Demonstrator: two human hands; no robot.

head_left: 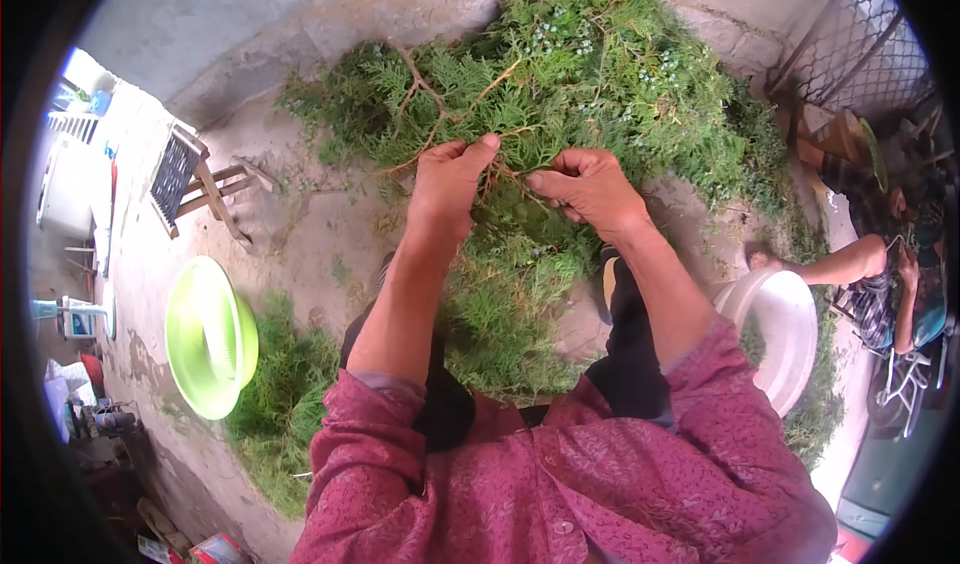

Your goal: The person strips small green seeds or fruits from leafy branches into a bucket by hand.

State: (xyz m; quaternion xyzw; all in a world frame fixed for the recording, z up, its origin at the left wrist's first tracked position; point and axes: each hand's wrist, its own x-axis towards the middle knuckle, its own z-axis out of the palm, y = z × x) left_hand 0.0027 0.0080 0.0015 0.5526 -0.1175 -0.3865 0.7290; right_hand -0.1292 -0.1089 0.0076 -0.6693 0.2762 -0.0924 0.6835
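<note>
Between my hands is a leafy cypress-like branch (500, 170) with thin brown stems. My left hand (446, 182) is closed round its stem, thumb pressed on top. Opposite it, my right hand (592, 190) pinches a sprig of the same branch between thumb and fingertips. Just beyond both hands lies a large pile of green branches (640, 94), some bearing pale blue berries. Loose green sprigs (510, 314) cover the ground between my legs, below the hands.
A lime-green basin (245, 339) stands at left beside more greenery (290, 414). Behind it is a small folding stool (205, 186). At right, a whitish tub (785, 339) sits near a seated person (870, 264). A wall (390, 9) closes off the back.
</note>
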